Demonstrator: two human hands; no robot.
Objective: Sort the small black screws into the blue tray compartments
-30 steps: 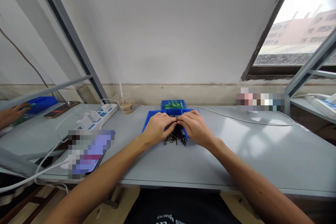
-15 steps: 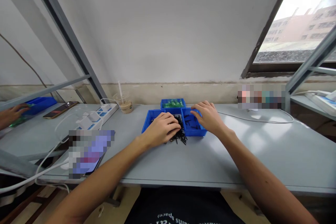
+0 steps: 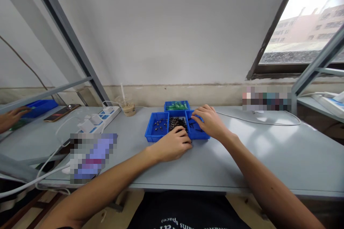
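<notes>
My left hand (image 3: 174,145) is at the front edge of the middle blue bin (image 3: 177,113), fingers curled down and their tips hidden. Under and beside it are small dark screw-like pieces (image 3: 177,122), which fill that bin. In the left blue bin (image 3: 156,138) lie several small metallic pieces (image 3: 161,125). My right hand (image 3: 208,120) reaches over the right blue bin (image 3: 199,136), thumb and fingers drawn together; what they hold is too small to make out. A few thin black screw-like pieces (image 3: 194,126) lie below them.
Behind stands a blue bin (image 3: 166,104) with green pieces (image 3: 176,105). To the left are a drink cup (image 3: 129,109), a power strip (image 3: 111,114) with chargers and a blurred phone (image 3: 95,155). Another person's hand (image 3: 14,116) works at far left. A cable (image 3: 258,124) crosses the right side.
My left hand has moved right and toward me, uncovering the left bin and much of the middle one; it now covers the loose black pieces in front. My right hand has shifted slightly left.
</notes>
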